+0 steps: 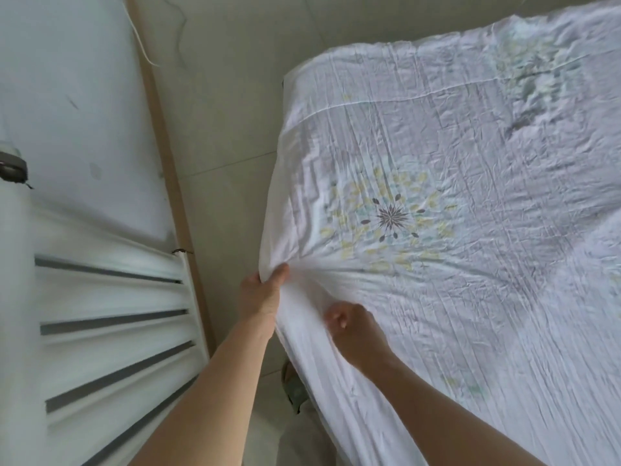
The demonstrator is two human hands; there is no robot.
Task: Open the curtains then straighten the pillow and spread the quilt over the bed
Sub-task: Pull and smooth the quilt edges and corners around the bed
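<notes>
A white quilt with a pale floral print lies spread across the bed, wrinkled, filling the right of the head view. My left hand pinches the quilt's near left edge, and folds radiate from the grip. My right hand grips a bunch of the same edge a little closer to me, fingers curled into the cloth. No pillow or curtain shows clearly.
A white radiator with dark slots stands on the wall at the left, above a wooden skirting strip. A narrow band of pale tiled floor runs between wall and bed. A slippered foot shows under the quilt's edge.
</notes>
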